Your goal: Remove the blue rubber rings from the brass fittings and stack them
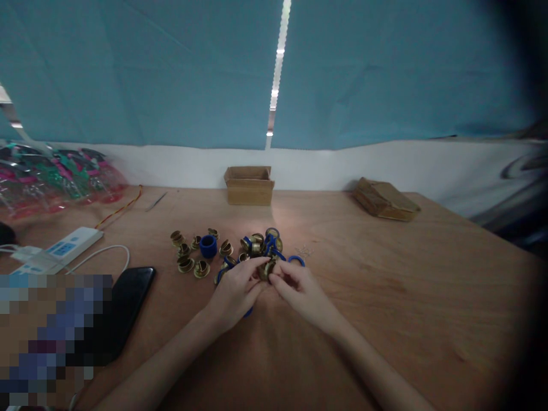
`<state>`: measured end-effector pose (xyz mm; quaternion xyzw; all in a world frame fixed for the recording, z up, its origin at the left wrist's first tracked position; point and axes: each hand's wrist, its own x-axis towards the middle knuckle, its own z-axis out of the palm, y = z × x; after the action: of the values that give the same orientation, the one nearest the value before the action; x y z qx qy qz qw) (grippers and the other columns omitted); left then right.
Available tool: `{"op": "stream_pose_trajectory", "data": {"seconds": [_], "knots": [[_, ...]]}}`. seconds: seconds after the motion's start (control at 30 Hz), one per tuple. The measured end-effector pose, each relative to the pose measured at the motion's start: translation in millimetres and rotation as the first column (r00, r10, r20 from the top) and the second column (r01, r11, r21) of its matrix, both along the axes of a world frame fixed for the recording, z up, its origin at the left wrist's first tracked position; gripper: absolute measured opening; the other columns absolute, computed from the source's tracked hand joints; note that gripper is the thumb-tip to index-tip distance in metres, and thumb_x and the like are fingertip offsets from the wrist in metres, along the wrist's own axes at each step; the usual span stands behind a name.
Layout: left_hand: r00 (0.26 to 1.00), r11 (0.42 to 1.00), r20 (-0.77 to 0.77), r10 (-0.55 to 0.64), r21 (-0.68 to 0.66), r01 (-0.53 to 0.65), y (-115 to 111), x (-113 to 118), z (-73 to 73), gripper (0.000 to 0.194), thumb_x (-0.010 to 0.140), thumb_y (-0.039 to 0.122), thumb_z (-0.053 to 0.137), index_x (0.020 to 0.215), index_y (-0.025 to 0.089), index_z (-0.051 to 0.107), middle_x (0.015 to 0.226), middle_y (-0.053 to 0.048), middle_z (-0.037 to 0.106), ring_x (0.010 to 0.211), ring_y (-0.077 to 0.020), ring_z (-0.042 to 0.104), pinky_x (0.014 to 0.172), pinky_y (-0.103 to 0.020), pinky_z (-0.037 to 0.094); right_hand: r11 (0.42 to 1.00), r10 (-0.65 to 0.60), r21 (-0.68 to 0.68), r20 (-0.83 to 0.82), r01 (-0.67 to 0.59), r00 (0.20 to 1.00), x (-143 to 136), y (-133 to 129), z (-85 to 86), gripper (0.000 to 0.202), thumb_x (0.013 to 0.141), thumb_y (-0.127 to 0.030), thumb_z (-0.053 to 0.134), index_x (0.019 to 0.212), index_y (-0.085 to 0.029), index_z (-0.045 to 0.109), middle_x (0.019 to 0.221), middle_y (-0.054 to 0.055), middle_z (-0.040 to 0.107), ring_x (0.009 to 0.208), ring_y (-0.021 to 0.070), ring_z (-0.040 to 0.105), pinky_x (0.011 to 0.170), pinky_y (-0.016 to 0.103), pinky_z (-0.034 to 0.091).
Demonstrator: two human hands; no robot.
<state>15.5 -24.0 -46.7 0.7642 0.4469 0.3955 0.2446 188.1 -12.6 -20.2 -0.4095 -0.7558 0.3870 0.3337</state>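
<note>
Between the fingertips of both hands is a small brass-coloured round fitting (266,270). My left hand (237,288) pinches it from the left, and my right hand (297,285) grips it from the right with thumb and forefinger. Just beyond the hands lies a pile of brass fittings with blue rings (273,242). A single blue ring (296,261) rests by my right fingers. To the left are several loose brass fittings (201,269) around a thick blue ring-shaped piece (208,246). Part of another blue piece (248,312) shows beneath my left hand.
An open cardboard box (249,191) stands at the back, and a second carton (385,200) lies to its right. On the left are a black phone (135,302), a white power strip (77,244) with cables, and clear-wrapped pink and green items (64,177). Tiny pieces (305,250) lie beyond my right hand.
</note>
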Motion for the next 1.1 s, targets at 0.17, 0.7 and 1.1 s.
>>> {"op": "stream_pose_trajectory", "data": {"seconds": [0.17,0.7,1.1], "knots": [[0.999,0.999,-0.035,-0.041,0.019,0.041,-1.6,1.4,-0.5,0.056,0.083,0.008,0.054,0.135,0.024,0.041,0.126,-0.005,0.060,0.113,-0.0183,0.057,0.098,-0.033,0.045,0.999,-0.013,0.045,0.061,0.011,0.998,0.2,2.0,-3.3,0.025,0.083,-0.021,0.046,0.060,-0.020,0.036,0.058,-0.004,0.037,0.055,0.0107,0.036,0.051,0.024,0.025],[0.997,0.997,-0.076,-0.011,0.075,0.017,-1.9,1.9,-2.1,0.043,0.084,0.012,0.056,0.126,0.024,0.050,0.117,-0.006,0.065,0.105,-0.0186,0.062,0.092,-0.035,0.051,0.998,-0.009,0.057,0.056,0.005,0.998,0.0,0.1,3.2,0.028,0.084,-0.019,0.043,0.057,-0.020,0.037,0.058,-0.003,0.046,0.058,0.0125,0.042,0.056,0.025,0.030],[0.996,0.994,-0.088,-0.020,0.105,0.029,-5.7,3.8,-1.7,0.043,0.085,0.012,0.055,0.126,0.023,0.050,0.114,-0.006,0.065,0.100,-0.0185,0.062,0.089,-0.034,0.053,1.000,0.010,0.027,0.021,-0.011,1.000,2.0,-0.1,4.5,0.027,0.082,-0.019,0.042,0.055,-0.020,0.039,0.056,-0.002,0.047,0.057,0.0127,0.043,0.054,0.025,0.030]]}}
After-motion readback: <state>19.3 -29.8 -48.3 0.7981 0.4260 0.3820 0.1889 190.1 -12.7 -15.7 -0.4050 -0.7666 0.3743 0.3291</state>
